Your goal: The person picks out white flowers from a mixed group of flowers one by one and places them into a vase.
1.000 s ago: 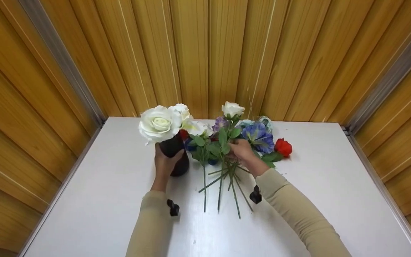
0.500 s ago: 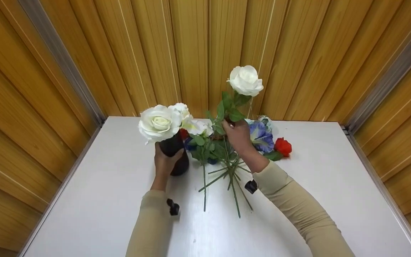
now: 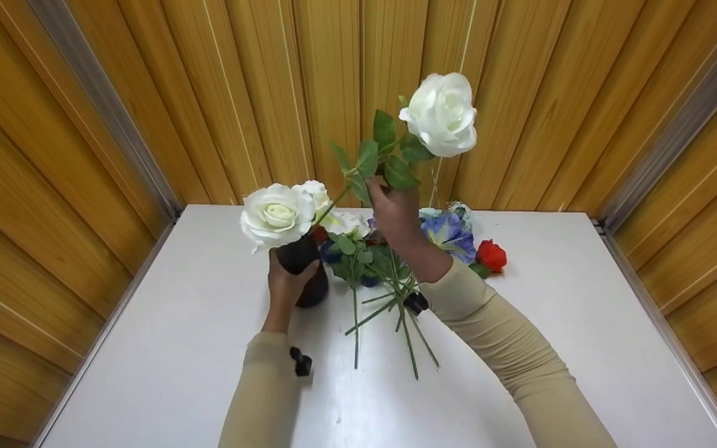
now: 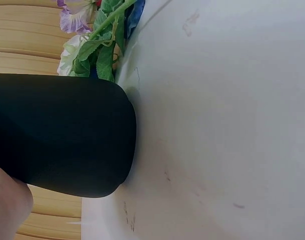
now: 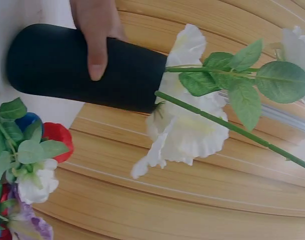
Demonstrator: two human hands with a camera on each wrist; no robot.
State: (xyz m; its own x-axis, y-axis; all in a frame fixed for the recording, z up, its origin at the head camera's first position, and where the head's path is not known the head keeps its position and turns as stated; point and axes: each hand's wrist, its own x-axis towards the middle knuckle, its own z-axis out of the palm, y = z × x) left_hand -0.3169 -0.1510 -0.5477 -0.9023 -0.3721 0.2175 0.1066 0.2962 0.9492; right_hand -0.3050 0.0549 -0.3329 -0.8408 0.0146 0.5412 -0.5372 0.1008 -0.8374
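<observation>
My left hand (image 3: pixel 287 280) grips a black vase (image 3: pixel 313 287) that stands upright on the white table. White flowers rise from its mouth, among them a large white rose (image 3: pixel 276 215). Above and to the right, my right hand (image 3: pixel 399 218) pinches the leafy stem of another white rose (image 3: pixel 442 115). Its bloom leans up to the right and its stem slants down left to the vase. In the right wrist view the tip of this green stem (image 5: pixel 232 129) overlaps the vase's rim, beside a leafy stem (image 5: pixel 185 69) standing in the vase.
Right of the vase lies a heap of artificial flowers, with a blue bloom (image 3: pixel 449 236), a red rose (image 3: pixel 492 256) and crossed green stems (image 3: pixel 409 342) pointing toward the front. Wood-patterned panels (image 3: pixel 333 93) wall the table's back and sides.
My right hand has lifted the white rose out of the heap, raised it, and tilted its stem end over to the vase's mouth. The left hand and vase have stayed put.
</observation>
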